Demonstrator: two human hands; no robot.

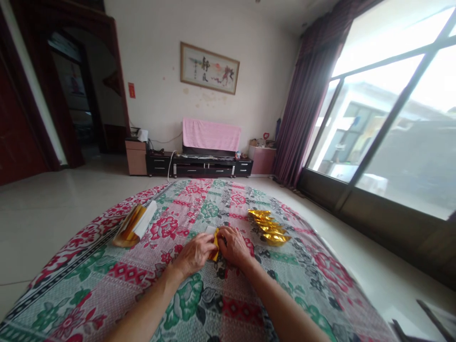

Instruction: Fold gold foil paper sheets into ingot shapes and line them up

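Observation:
Near the middle of the cloth-covered table, a small piece of gold foil paper (215, 246) with a white part lies between my two hands. My left hand (196, 252) closes its fingers on the paper's left side. From the other side my right hand (233, 244) grips it, fingers curled over and partly hiding it. To the right of my hands, several folded gold paper ingots (276, 239) sit in a row. Over on the left rests a stack of gold and white paper sheets (133, 225), bent upward at its sides.
A flowered cloth (242, 304) covers the round table. Beyond it stand a low black TV cabinet (203, 168) and a television under a pink cloth (212, 134). A large window (384, 109) with purple curtains (295, 104) is on the right, a doorway (85, 95) on the left.

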